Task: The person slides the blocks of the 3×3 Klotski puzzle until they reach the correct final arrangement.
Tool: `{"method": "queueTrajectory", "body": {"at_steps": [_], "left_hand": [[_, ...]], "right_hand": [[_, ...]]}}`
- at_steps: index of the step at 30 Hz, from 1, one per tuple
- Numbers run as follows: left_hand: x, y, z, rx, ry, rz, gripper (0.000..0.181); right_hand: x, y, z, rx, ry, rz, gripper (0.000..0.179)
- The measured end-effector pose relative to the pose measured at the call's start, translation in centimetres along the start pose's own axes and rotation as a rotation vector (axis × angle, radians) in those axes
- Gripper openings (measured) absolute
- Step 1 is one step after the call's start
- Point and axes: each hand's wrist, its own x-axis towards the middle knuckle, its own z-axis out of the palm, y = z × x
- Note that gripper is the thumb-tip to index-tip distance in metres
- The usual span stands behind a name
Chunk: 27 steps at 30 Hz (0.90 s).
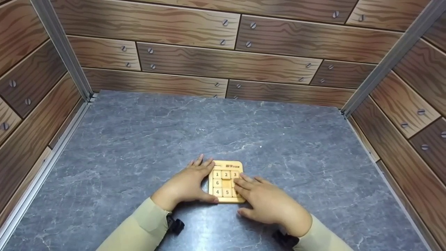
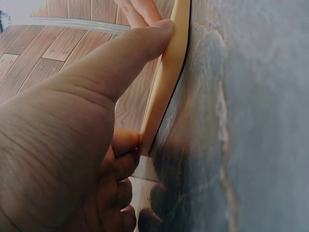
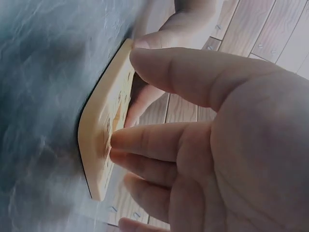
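Observation:
A yellow number sliding puzzle [image 1: 228, 200] lies flat on the table, its center slot bare between numbered tiles. Tiles 1, 2 and 3 form the top row; 6 sits at the left, with 4 and 5 below. My left hand [image 1: 184, 183] holds the puzzle's left side, thumb [image 2: 130, 48] at the near edge and index finger by the far left corner. From the right, my right hand [image 1: 270, 202] reaches over the frame. Its nearly straight fingertips [image 3: 118, 138] touch the right-column tiles and partly hide them; the thumb stays off to the side.
The grey marbled tabletop [image 1: 223, 129] spreads around the puzzle. Wood-patterned panels [image 1: 188, 57] enclose it at the back and both sides, with metal rails [image 1: 379, 66] at the corners. A dark strap [image 1: 176, 225] shows at the left wrist.

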Motion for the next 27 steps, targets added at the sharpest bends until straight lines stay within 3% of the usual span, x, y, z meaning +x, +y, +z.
{"method": "queueTrajectory", "body": {"at_steps": [7, 13, 20, 27], "left_hand": [[0.1, 0.0, 0.0, 0.007, 0.010, 0.008, 0.129], [0.1, 0.0, -0.1, 0.026, 0.018, 0.027, 0.129], [0.1, -0.1, 0.0, 0.037, 0.013, 0.031, 0.130], [0.1, -0.1, 0.1, 0.027, 0.008, 0.013, 0.130]], "right_hand": [[0.0, -1.2, 0.4, -0.037, 0.011, -0.099, 0.080], [0.7, -1.6, 0.9, -0.061, 0.036, -0.138, 0.084], [1.8, -1.4, 1.6, -0.024, 0.020, -0.140, 0.089], [1.2, -0.8, 1.0, 0.021, 0.018, -0.084, 0.086]]}}
